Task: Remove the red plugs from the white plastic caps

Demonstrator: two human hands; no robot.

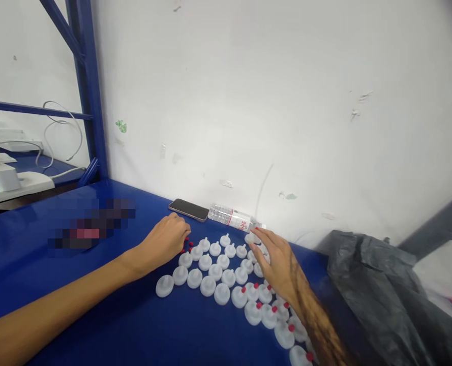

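Note:
My left hand (168, 238) is closed, its fingertips pinched down beside a few small red caps (191, 244) on the blue table. Whether a cap sits between those fingers is hidden. Several white round plastic pieces with short spouts (208, 285) lie in curved rows before me. Along the right part of the rows, pieces (253, 312) carry red caps on their spouts. My right hand (273, 259) reaches over the far right pieces, fingers stretched and thumb apart, beside a white piece (252, 238). A speck of red shows at its fingertip, too small to name.
A phone (189, 209) and a clear water bottle (231, 217) lie along the wall at the back of the blue table (134, 315). A dark plastic bag (370, 284) is on the right. Blurred-out dark thing (92, 226) at left; power strip (20, 185) and cables beyond.

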